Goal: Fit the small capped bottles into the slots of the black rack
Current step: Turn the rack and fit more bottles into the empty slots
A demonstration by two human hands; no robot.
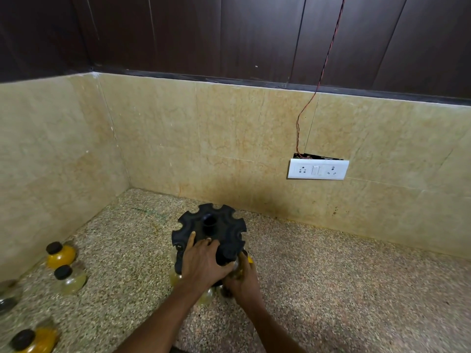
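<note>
A round black rack with notched slots around its rim stands on the speckled counter. My left hand lies on the rack's near top, fingers spread over it. My right hand grips a small black-capped bottle with yellowish contents at the rack's near right slot. Further bottles sit low at the rack's near side, partly hidden by my hands. Loose capped bottles stand at the left: an orange-filled bottle, a pale one, and another orange bottle.
The speckled granite counter ends in beige tiled walls at the back and left. A white socket plate is on the back wall with a red wire hanging above. A clear jar lies at the far left edge.
</note>
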